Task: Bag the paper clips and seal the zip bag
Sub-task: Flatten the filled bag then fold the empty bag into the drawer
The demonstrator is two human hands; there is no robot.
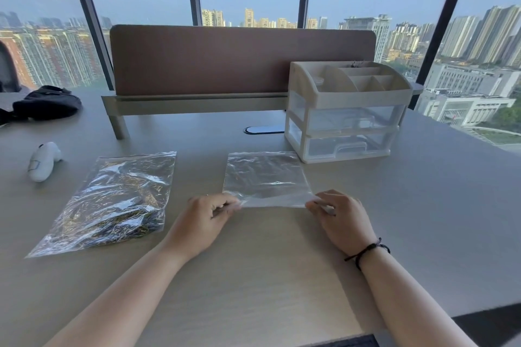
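A clear zip bag [265,177] lies flat on the desk in the middle of the head view, its near edge towards me. My left hand [205,220] pinches the near left corner of that edge. My right hand [338,217] pinches the near right corner, and a dark cord bracelet sits on its wrist. The bag looks flat, with nothing visible inside it. To the left lies a second clear bag [112,203] stuffed with many paper clips, apart from both hands.
A white plastic drawer organiser [346,115] stands just behind the zip bag at the right. A white handheld device [43,160] lies at the far left, a dark cloth bundle [48,103] behind it. A brown divider panel [239,59] runs across the back.
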